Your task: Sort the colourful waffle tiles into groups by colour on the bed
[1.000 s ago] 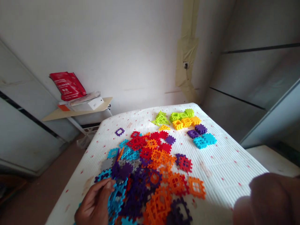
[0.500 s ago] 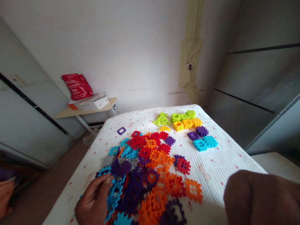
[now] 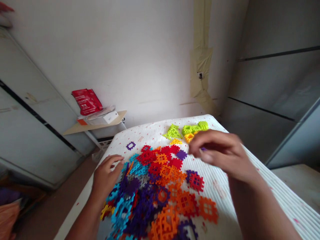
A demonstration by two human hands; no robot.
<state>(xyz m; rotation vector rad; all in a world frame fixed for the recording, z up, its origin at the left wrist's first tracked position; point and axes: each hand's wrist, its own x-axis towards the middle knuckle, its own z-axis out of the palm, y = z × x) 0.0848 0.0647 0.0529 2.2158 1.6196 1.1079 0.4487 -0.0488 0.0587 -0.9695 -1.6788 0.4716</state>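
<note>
A heap of interlocking plastic tiles, with purple tiles (image 3: 142,203), orange tiles (image 3: 165,221), red tiles (image 3: 147,156) and light-blue tiles (image 3: 122,213), covers the middle of the bed-like surface. At the heap's left edge is my left hand (image 3: 107,173), thumb and forefinger apart beside the light-blue tiles. My right hand (image 3: 220,150), slightly blurred, hovers over the far right area, fingers curled with a gap to the thumb. A bit of purple shows through that gap. Behind this hand, yellow tiles (image 3: 189,137) are partly covered, and the sorted light-blue group is hidden.
Lime-green tiles (image 3: 191,129) and a lime-green pile (image 3: 173,132) lie at the far end. A lone purple frame (image 3: 130,145) sits far left. White quilted cloth (image 3: 147,130) covers the surface. A small side table (image 3: 96,127) carries a red bag (image 3: 87,101).
My right hand has swung from the lower right corner up and left over the sorted tiles. My left hand has moved forward along the heap's edge. The view has shifted slightly.
</note>
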